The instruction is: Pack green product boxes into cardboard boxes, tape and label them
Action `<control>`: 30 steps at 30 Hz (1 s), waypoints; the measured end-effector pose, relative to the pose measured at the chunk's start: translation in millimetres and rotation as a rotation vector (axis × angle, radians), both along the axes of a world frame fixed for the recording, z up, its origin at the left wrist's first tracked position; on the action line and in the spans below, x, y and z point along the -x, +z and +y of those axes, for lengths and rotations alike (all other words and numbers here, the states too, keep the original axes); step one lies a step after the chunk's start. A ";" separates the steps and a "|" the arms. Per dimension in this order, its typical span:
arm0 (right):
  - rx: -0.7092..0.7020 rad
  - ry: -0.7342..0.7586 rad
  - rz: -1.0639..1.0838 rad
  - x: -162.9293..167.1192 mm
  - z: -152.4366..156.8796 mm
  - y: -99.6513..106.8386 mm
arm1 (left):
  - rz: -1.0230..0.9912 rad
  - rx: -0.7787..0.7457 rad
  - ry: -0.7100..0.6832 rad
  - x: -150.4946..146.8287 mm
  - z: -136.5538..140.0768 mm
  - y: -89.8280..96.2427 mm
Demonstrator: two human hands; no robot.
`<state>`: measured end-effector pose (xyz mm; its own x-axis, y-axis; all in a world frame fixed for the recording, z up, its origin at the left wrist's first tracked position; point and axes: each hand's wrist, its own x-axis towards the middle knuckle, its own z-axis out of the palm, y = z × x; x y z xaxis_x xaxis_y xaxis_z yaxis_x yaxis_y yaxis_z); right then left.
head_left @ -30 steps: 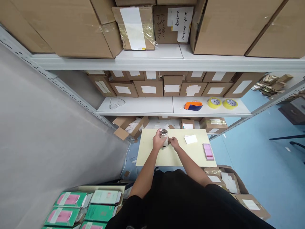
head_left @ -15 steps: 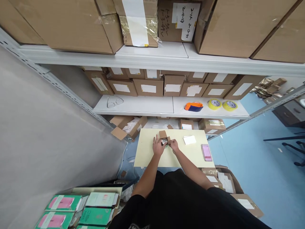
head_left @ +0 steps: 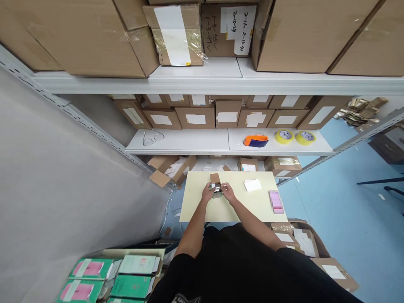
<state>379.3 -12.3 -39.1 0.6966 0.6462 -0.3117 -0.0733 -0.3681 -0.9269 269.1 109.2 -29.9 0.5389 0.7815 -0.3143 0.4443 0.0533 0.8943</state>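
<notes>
A small cardboard box (head_left: 215, 178) stands on the pale yellow table (head_left: 195, 206), its brown flap raised at the far side. In its mouth a shiny silvery item (head_left: 217, 188) shows, too small to name. My left hand (head_left: 207, 193) is closed on the box's left side, fingers bent at the rim. From the right, my right hand (head_left: 228, 192) grips the opposite side, fingertips at the opening. The box's front looks greenish. Right of my hands lie white cards (head_left: 252, 185), and a pink-purple stack (head_left: 276, 202) sits near the table's right edge.
Beyond the table rises a white shelf (head_left: 189, 141) with labelled boxes, an orange-and-blue tape dispenser (head_left: 256, 140), yellow tape rolls (head_left: 284, 136) and glasses (head_left: 153, 137). An open carton (head_left: 160, 178) stands at the table's left. Green boxes (head_left: 131, 286) lie lower left; cartons (head_left: 331, 269) lower right.
My right hand has moved up to the box's right rim, and my left hand's fingers have drawn in from spread to bent. The silvery item now sits in the box opening. The view shifted slightly.
</notes>
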 end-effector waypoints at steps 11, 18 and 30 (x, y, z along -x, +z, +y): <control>-0.091 0.041 0.076 -12.7 -16.8 4.7 | -0.116 -0.228 -0.270 18.2 1.0 20.8; -0.141 0.120 -0.020 -11.4 -17.7 3.9 | -0.050 -0.249 -0.270 20.4 -4.9 14.2; 0.022 0.017 -0.006 -1.9 -18.4 -11.1 | -0.004 -0.266 -0.233 26.7 -17.8 9.6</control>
